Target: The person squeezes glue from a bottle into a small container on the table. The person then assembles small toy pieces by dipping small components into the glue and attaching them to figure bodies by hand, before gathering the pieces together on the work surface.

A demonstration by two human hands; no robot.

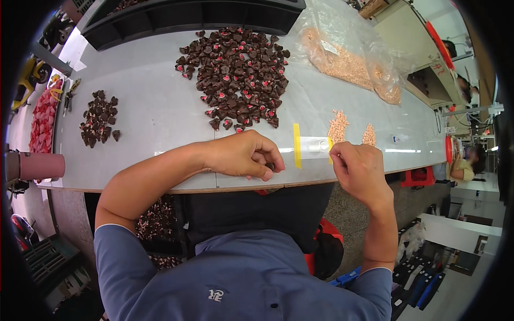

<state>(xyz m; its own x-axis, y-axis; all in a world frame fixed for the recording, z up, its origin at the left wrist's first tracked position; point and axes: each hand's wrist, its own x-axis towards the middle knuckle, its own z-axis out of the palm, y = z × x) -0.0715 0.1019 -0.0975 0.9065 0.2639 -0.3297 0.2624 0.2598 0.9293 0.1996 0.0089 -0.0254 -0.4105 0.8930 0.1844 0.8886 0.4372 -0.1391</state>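
My left hand [243, 154] is at the table's front edge, fingers curled around a small dark brown piece [270, 166] that shows at the fingertips. My right hand [363, 170] is closed in a pinch beside a white strip [309, 151] fixed with yellow tape; whatever it holds is too hidden to make out. A small clear round thing [320, 144] lies on that strip. Beyond my right hand are two little heaps of tiny beige pieces, a larger heap [338, 127] and a smaller heap [369, 135]. A big pile of dark brown pieces [241, 75], some with red-and-white faces, spreads beyond my left hand.
A black crate [193, 18] stands at the far edge. Clear bags of beige pieces [342, 63] lie far right. At left are a smaller dark pile [99, 119], a pink cup [43, 166] and a bag of pink-red pieces [44, 120]. Dark-filled trays [158, 222] sit below the table edge.
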